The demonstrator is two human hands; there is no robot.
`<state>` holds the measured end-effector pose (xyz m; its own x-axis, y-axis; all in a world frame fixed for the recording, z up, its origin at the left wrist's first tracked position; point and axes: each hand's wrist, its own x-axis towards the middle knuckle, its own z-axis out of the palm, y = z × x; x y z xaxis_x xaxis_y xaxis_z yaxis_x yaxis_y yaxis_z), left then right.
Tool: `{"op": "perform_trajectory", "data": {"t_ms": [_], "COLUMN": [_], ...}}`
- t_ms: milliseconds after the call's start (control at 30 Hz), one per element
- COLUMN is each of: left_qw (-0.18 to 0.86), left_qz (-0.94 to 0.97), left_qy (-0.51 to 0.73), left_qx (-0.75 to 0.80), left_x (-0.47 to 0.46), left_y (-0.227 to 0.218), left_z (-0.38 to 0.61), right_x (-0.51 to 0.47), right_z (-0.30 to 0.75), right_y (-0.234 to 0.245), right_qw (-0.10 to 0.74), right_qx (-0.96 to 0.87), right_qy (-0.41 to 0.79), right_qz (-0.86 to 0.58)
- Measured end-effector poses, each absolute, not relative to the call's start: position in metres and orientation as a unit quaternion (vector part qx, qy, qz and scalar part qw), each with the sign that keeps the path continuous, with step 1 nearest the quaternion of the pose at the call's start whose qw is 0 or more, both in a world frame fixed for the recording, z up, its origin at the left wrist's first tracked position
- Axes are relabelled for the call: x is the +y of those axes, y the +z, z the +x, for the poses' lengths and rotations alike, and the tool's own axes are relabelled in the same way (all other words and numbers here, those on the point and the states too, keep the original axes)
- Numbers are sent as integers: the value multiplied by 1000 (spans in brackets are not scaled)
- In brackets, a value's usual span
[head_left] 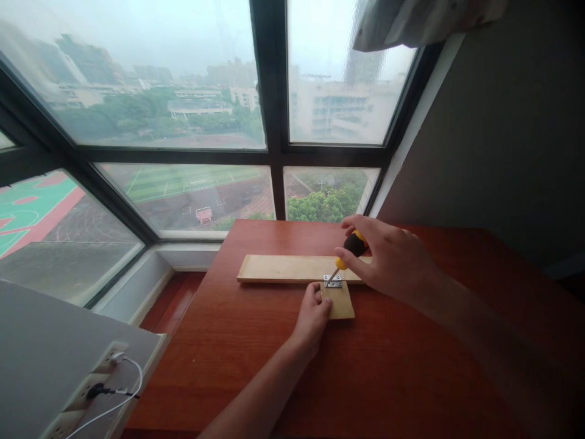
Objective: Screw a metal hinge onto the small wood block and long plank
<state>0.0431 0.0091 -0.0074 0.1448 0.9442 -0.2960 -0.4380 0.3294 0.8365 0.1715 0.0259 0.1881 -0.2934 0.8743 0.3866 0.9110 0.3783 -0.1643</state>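
My right hand point(388, 253) is closed round the black and yellow handle of a screwdriver point(354, 245). The shaft slants down to the left, its tip at a small silver hinge point(336, 281). That hinge lies across the meeting edges of a long pale wooden board point(283, 268) and a small square wooden piece point(339, 303). Pinched at its left edge, the square piece is in my left hand point(314, 314). Whether a screw sits under the tip is too small to tell. My right hand covers part of the long board's right end.
A reddish-brown wooden table point(237, 353) carries the boards. Large windows point(183, 195) with dark frames rise behind it. At the lower left, a low wall holds sockets point(85, 390) with a white cable point(137, 372) plugged in. Grey cloth point(425, 24) hangs at the upper right.
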Motion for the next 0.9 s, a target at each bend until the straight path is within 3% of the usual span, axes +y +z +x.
{"op": "perform_trajectory", "data": {"t_ms": [700, 900], "left_qw": [702, 693], "left_qz": [282, 277], "left_qy": [496, 502], "left_qx": [425, 437], "left_x": [9, 9], "left_y": [-6, -7], "left_z": [44, 44], "right_x": [28, 30], "right_z": [177, 175], "right_y": [187, 186], "right_qw": [234, 211], "right_qx": [-813, -798], "right_qy": [15, -36], "right_qz": [-533, -563]}}
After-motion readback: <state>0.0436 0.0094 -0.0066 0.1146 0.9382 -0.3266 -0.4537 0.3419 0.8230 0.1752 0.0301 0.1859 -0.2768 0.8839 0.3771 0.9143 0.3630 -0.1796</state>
